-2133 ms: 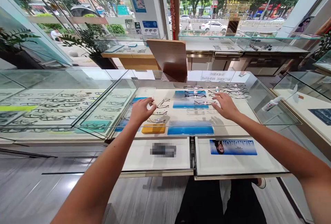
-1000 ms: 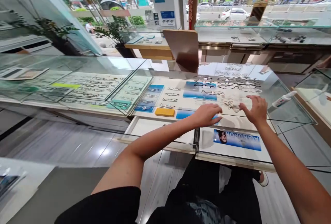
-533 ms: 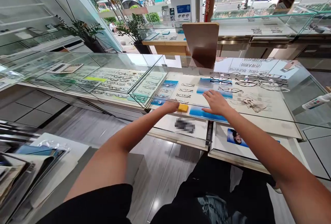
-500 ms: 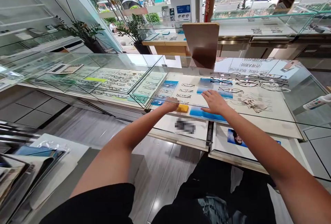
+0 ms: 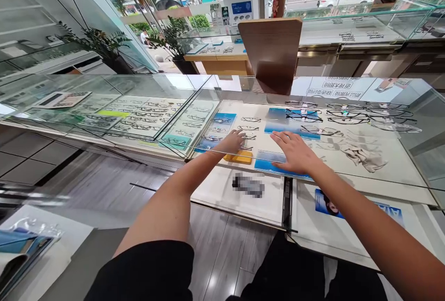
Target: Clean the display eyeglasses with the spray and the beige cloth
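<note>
- Left hand (image 5: 232,141), frame centre, fingers bunched at thin spectacles (image 5: 249,137); pinch unclear
- Right hand (image 5: 295,153) spread flat over blue card (image 5: 267,164)
- Spectacles likely light, fragile: hold the bridge

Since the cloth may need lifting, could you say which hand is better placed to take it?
Probably the right hand: it rests nearer the cloth; the left hand sits farther off, by the glasses.

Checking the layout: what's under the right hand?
A blue card, lying on the display tray. The right hand covers its far half, so anything there is hidden.
</note>
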The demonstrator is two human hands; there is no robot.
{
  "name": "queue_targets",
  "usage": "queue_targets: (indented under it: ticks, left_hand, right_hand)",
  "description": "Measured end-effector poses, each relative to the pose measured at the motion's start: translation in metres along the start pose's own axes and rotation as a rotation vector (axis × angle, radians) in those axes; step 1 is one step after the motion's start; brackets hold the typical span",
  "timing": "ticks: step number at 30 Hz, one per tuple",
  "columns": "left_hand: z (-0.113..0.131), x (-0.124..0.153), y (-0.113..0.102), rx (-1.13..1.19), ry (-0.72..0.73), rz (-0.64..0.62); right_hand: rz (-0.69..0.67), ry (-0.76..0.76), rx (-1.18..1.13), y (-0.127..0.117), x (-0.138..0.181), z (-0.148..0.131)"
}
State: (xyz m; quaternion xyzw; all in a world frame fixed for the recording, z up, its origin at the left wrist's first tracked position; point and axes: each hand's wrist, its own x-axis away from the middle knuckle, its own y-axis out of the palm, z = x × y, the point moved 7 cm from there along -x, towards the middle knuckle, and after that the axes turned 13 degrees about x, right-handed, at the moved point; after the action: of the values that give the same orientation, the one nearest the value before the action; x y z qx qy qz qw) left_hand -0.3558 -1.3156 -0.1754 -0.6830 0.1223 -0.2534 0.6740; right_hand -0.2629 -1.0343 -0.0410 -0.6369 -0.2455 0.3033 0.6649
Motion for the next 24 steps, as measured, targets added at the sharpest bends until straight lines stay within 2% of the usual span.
queue_targets:
  ticks: [4, 9, 17, 21, 24]
  left_hand:
    - [-0.007, -0.008, 0.005, 0.022, 0.005, -0.003]
    - [-0.004, -0.015, 0.008, 0.045, -0.025, 0.001]
    - [0.011, -0.016, -0.003, 0.027, -0.065, 0.011]
    - [0.024, -0.004, -0.019, 0.016, -0.075, 0.028]
    - [0.035, 0.019, -0.03, 0.022, -0.07, 0.036]
  right_hand:
    - [0.028, -0.004, -0.043, -0.001, 0.001, 0.001]
    - [0.032, 0.007, -0.059, 0.0, 0.002, 0.001]
    - [0.016, 0.02, -0.031, -0.001, 0.0, 0.0]
    - [0.013, 0.021, -0.028, -0.001, -0.001, 0.001]
    - [0.021, 0.021, -0.024, -0.001, -0.002, 0.002]
